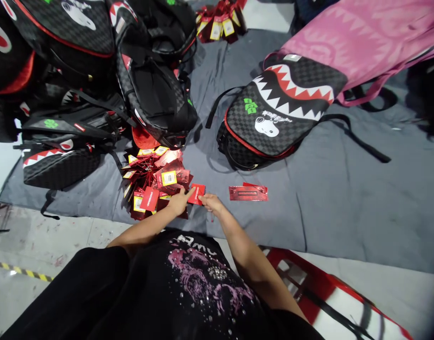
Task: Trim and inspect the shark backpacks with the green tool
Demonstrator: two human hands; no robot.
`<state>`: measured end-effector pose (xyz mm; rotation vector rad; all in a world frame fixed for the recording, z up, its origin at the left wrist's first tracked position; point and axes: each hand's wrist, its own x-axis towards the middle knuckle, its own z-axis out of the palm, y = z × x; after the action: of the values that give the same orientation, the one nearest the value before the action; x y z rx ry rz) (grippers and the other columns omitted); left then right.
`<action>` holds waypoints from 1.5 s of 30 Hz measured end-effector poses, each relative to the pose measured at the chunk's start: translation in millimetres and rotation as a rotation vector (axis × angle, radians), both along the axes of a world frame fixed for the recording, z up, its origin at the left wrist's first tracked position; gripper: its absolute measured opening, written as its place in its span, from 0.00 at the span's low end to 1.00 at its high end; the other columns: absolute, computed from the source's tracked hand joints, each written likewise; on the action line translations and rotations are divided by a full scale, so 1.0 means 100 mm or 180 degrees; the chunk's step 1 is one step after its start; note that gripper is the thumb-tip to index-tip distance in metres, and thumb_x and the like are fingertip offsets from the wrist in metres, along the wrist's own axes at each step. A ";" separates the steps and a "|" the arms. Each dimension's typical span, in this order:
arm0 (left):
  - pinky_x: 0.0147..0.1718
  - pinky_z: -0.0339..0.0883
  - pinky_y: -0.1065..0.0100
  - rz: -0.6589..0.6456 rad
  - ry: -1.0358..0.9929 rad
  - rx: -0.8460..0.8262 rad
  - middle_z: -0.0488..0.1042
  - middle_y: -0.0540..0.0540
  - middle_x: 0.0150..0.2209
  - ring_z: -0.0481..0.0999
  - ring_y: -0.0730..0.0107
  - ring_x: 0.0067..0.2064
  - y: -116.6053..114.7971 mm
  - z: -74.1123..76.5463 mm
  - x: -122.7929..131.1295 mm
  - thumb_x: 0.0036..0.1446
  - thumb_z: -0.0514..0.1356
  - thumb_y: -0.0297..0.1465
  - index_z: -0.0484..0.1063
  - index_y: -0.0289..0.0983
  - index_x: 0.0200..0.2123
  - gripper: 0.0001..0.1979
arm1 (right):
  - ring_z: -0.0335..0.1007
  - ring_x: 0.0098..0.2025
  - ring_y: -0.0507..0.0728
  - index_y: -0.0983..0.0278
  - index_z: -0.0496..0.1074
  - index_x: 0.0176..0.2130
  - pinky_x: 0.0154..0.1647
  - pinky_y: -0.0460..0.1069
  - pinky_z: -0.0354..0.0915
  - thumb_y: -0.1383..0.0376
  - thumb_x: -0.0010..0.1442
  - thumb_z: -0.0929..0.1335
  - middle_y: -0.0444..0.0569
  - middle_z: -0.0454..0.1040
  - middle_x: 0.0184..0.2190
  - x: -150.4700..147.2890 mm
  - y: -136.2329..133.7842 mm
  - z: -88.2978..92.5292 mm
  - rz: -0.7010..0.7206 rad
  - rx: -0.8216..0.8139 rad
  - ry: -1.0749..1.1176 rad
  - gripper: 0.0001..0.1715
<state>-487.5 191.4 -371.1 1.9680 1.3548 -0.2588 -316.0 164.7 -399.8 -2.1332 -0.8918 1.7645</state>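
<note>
Between my two hands is a red hang tag (197, 192), flat-sided and printed with small white lettering. My right hand (211, 202) pinches its right edge between thumb and finger. From the left, my left hand (178, 201) reaches to the tag with the index finger stretched along it; its other fingers look curled and are partly hidden. Just left of my hands spreads a pile of red tags (173, 169), several with yellow and white labels. Two red tags (248, 193) overlap on the cloth to the right.
A grey cloth (337, 189) covers the table. Black checkered backpacks (153, 89) crowd the left. One shark-mouth backpack (284, 113) lies beyond my hands, touching a pink backpack (359, 42). Another tag bundle (222, 23) is at the back. A red-framed object (323, 283) stands below the table edge.
</note>
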 end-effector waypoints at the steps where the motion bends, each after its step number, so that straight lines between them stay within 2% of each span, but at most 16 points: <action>1: 0.52 0.69 0.55 -0.0041 -0.0091 0.0037 0.63 0.38 0.61 0.76 0.53 0.54 0.00 0.01 0.01 0.58 0.60 0.21 0.59 0.47 0.66 0.35 | 0.73 0.37 0.53 0.66 0.71 0.49 0.37 0.50 0.73 0.57 0.67 0.68 0.49 0.74 0.42 0.04 -0.04 0.03 -0.0057 0.0003 0.0113 0.17; 3: 0.54 0.68 0.59 -0.0076 -0.0313 0.0116 0.65 0.41 0.60 0.74 0.57 0.56 0.01 0.05 0.02 0.61 0.57 0.22 0.68 0.45 0.60 0.26 | 0.69 0.29 0.48 0.67 0.72 0.43 0.28 0.45 0.69 0.57 0.67 0.68 0.44 0.73 0.34 0.12 -0.10 0.10 -0.0209 0.0081 0.0274 0.14; 5: 0.54 0.68 0.61 -0.0018 -0.0554 0.0174 0.70 0.42 0.56 0.75 0.61 0.54 0.04 0.09 0.04 0.63 0.55 0.25 0.75 0.41 0.52 0.16 | 0.60 0.21 0.45 0.66 0.70 0.38 0.20 0.42 0.60 0.55 0.67 0.67 0.40 0.68 0.26 0.19 -0.14 0.18 -0.0427 0.0264 0.0320 0.16; 8: 0.50 0.71 0.62 0.0258 -0.0929 0.0183 0.77 0.41 0.46 0.78 0.62 0.47 0.10 0.15 0.10 0.65 0.55 0.31 0.76 0.36 0.44 0.11 | 0.51 0.16 0.46 0.63 0.65 0.36 0.16 0.43 0.50 0.45 0.68 0.61 0.37 0.61 0.20 0.29 -0.17 0.34 -0.0847 0.0725 0.0163 0.24; 10: 0.46 0.73 0.64 0.0466 -0.1221 0.0135 0.80 0.42 0.43 0.79 0.64 0.44 0.13 0.17 0.15 0.65 0.56 0.31 0.74 0.35 0.47 0.11 | 0.54 0.17 0.49 0.61 0.63 0.37 0.18 0.45 0.52 0.42 0.67 0.56 0.38 0.62 0.19 0.33 -0.18 0.48 -0.1064 0.1124 -0.0038 0.27; 12: 0.43 0.73 0.66 0.0608 -0.1521 0.0053 0.80 0.44 0.44 0.80 0.66 0.43 0.13 0.20 0.19 0.63 0.58 0.30 0.72 0.36 0.50 0.12 | 0.60 0.22 0.52 0.59 0.63 0.37 0.23 0.46 0.57 0.43 0.66 0.57 0.40 0.64 0.21 0.34 -0.21 0.63 -0.1099 0.1545 -0.0239 0.25; 15: 0.40 0.72 0.69 0.0714 -0.1829 -0.0056 0.81 0.44 0.44 0.80 0.68 0.40 0.11 0.27 0.22 0.62 0.59 0.29 0.72 0.35 0.49 0.12 | 0.65 0.28 0.54 0.59 0.67 0.35 0.30 0.47 0.60 0.49 0.63 0.63 0.42 0.69 0.25 0.26 -0.27 0.84 -0.0843 0.2076 -0.0431 0.18; 18: 0.34 0.70 0.71 0.0722 -0.1937 -0.0107 0.81 0.46 0.38 0.78 0.70 0.35 0.06 0.38 0.22 0.61 0.59 0.31 0.72 0.34 0.46 0.11 | 0.67 0.29 0.55 0.60 0.69 0.36 0.33 0.48 0.61 0.54 0.63 0.62 0.44 0.72 0.27 0.14 -0.32 0.98 -0.0557 0.2366 -0.0534 0.14; 23: 0.29 0.62 0.73 0.0668 -0.1913 -0.0031 0.76 0.51 0.30 0.72 0.73 0.29 -0.04 0.53 0.23 0.60 0.58 0.32 0.73 0.35 0.42 0.09 | 0.71 0.28 0.56 0.60 0.71 0.38 0.32 0.49 0.63 0.57 0.64 0.61 0.45 0.74 0.26 0.03 -0.33 1.00 -0.0337 0.2507 -0.0722 0.13; 29: 0.26 0.57 0.74 0.0674 -0.1762 0.0073 0.73 0.52 0.27 0.69 0.74 0.27 -0.11 0.59 0.22 0.61 0.58 0.33 0.73 0.36 0.41 0.09 | 0.73 0.29 0.57 0.61 0.71 0.39 0.34 0.49 0.65 0.57 0.66 0.60 0.47 0.77 0.28 0.01 -0.38 0.98 -0.0288 0.2559 -0.0996 0.15; 33: 0.27 0.59 0.74 0.0627 -0.1630 0.0158 0.75 0.51 0.29 0.71 0.74 0.28 -0.12 0.61 0.21 0.61 0.56 0.32 0.72 0.36 0.42 0.09 | 0.75 0.31 0.57 0.61 0.72 0.40 0.34 0.49 0.65 0.58 0.67 0.60 0.49 0.79 0.31 -0.02 -0.41 0.99 -0.0202 0.2551 -0.1093 0.15; 37: 0.29 0.61 0.73 0.0473 -0.1388 0.0288 0.76 0.50 0.30 0.73 0.71 0.29 -0.13 0.67 0.19 0.63 0.55 0.33 0.72 0.37 0.43 0.10 | 0.73 0.29 0.57 0.61 0.72 0.40 0.33 0.49 0.64 0.58 0.66 0.59 0.49 0.78 0.30 -0.04 -0.43 0.99 -0.0132 0.2520 -0.1212 0.15; 45: 0.36 0.68 0.67 0.0018 -0.0847 0.0487 0.79 0.45 0.33 0.79 0.62 0.34 -0.19 0.79 0.16 0.65 0.52 0.33 0.71 0.39 0.53 0.16 | 0.73 0.30 0.58 0.61 0.72 0.38 0.36 0.49 0.64 0.58 0.65 0.60 0.49 0.78 0.29 -0.10 -0.47 1.01 -0.0137 0.2492 -0.1217 0.14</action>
<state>-471.7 172.5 -292.1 2.0391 1.2365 0.1104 -325.9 117.6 -299.0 -1.9128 -1.3312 0.7644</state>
